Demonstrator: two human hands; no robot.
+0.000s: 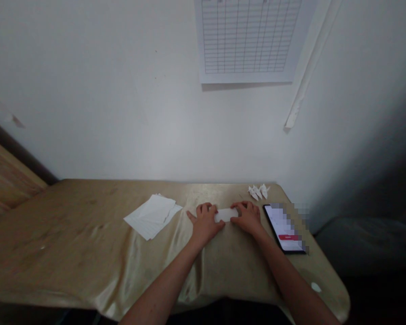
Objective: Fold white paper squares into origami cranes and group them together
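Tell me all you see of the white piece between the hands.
The white piece is a plain narrow rectangle, paper by its look, lying on the gold-coloured cloth. The left hand touches its left end, the right hand its right, partly hiding both. Folds or layers are too small to tell.

Paper piece (226, 215): one, white, plain, oblong, long sides running crosswise. Lies flat between left hand (206, 220) and right hand (247, 218), index fingers at its far edge, thumbs at its near edge. Ends partly covered; middle exposed between fingertips. Creases too small to tell.
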